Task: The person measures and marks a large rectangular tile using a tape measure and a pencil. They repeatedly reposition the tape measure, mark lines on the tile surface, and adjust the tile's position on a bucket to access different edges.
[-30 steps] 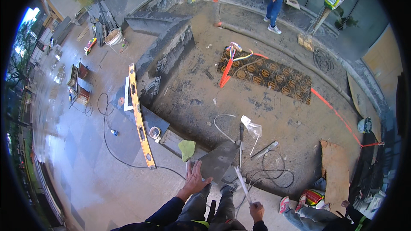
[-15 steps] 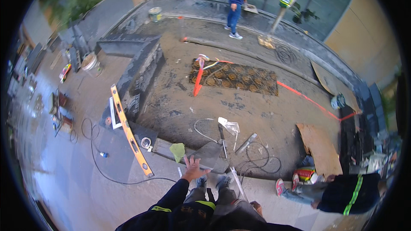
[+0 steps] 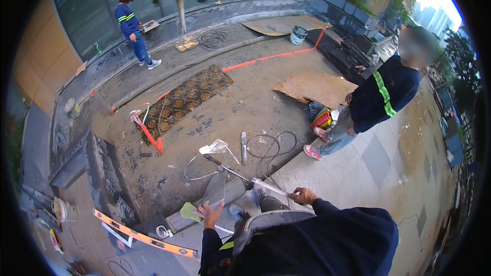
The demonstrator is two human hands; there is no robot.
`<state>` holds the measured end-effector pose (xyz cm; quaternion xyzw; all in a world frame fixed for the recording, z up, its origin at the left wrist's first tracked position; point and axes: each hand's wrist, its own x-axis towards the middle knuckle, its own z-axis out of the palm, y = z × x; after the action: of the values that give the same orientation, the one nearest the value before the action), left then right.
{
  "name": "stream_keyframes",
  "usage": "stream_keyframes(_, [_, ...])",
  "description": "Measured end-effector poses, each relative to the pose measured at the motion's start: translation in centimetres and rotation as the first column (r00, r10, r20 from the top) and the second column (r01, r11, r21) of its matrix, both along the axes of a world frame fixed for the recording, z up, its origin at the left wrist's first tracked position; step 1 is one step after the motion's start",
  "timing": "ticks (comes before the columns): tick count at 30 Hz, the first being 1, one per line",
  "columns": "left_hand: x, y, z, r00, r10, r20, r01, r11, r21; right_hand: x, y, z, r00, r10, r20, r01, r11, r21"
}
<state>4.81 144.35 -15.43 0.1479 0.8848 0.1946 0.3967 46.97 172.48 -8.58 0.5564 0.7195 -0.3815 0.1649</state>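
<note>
Our right hand (image 3: pixel 305 196) closes its fingers around a pale flat strip (image 3: pixel 272 188) angled forward; our left hand (image 3: pixel 208 215) spreads its fingers wide, seemingly empty, near the grey slab (image 3: pixel 215 186), contact unclear to us; a slack right grip could let the strip fall
</note>
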Motion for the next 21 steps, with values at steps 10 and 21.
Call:
stream_keyframes(10, [0.1, -0.3, -1.2, 0.998, -0.019, -0.054, 0.021, 0.999, 0.04, 4.8, -2.2, 2.1, 0.823, -0.567, 0.032, 0.565, 0.812, -0.148])
stream_keyframes(21, [0.1, -1.0, -1.7, 0.992, -0.074, -0.1, 0.078, 0.996, 0.031, 9.7, -2.5, -11.7, 0.996, 0.086, 0.032, -0.078, 0.979, -0.186])
